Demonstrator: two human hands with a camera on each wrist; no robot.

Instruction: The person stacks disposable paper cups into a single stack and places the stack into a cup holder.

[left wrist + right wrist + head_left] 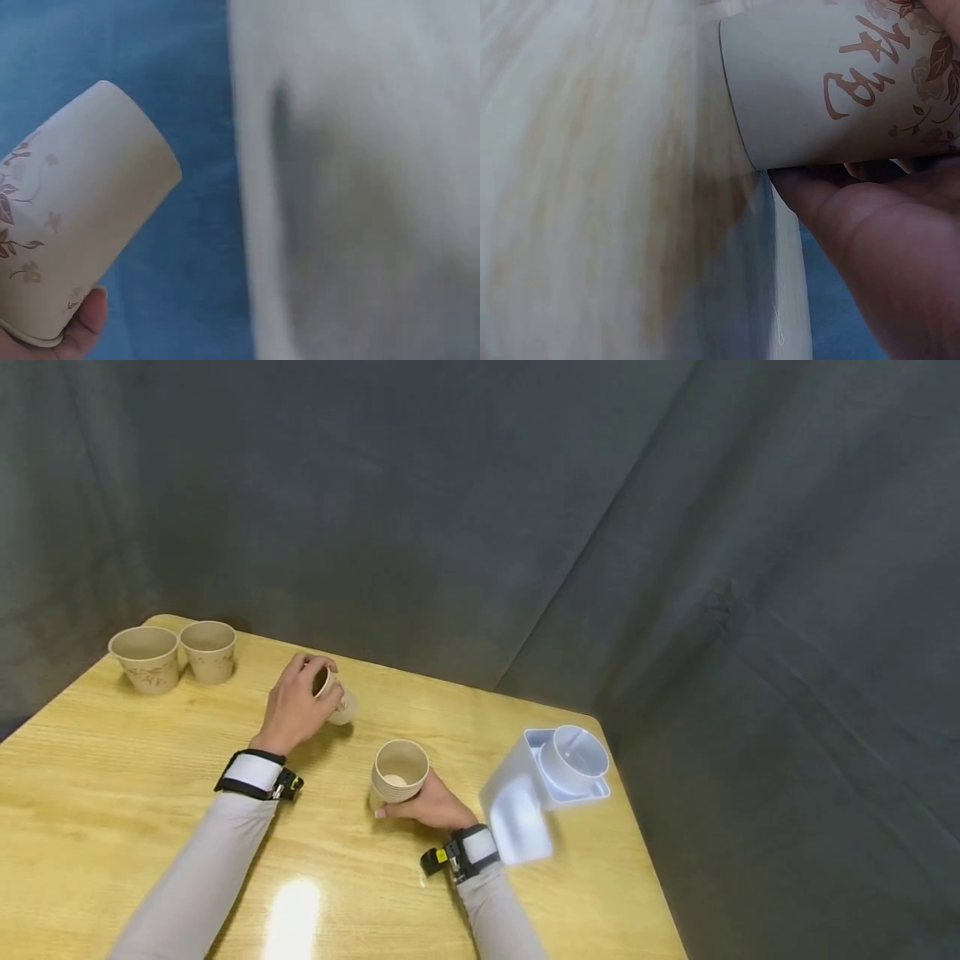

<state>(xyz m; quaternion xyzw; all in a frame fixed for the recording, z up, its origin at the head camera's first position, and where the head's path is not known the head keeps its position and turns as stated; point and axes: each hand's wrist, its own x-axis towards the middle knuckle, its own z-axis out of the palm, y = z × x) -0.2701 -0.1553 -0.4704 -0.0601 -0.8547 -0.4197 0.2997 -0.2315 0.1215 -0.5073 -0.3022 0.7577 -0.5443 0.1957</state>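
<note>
A paper cup (343, 708) with a brown flower print is gripped near its rim by my left hand (296, 702). It tilts with its base toward the right, above the table's back part; its print shows in the left wrist view on the cup (90, 180). My right hand (435, 803) grips a stack of nested paper cups (392, 792), mouths up, several rims showing. In the right wrist view, the outer cup (795, 90) bears brown writing and leaves, and its base is close to the wooden tabletop.
Two upright paper cups (150, 675) (212, 665) stand side by side at the table's back left corner. Right of my right hand is a white plastic holder (517, 777) with a round, cup-like top (576, 760). Dark curtains (390, 527) hang behind the wooden table (112, 810).
</note>
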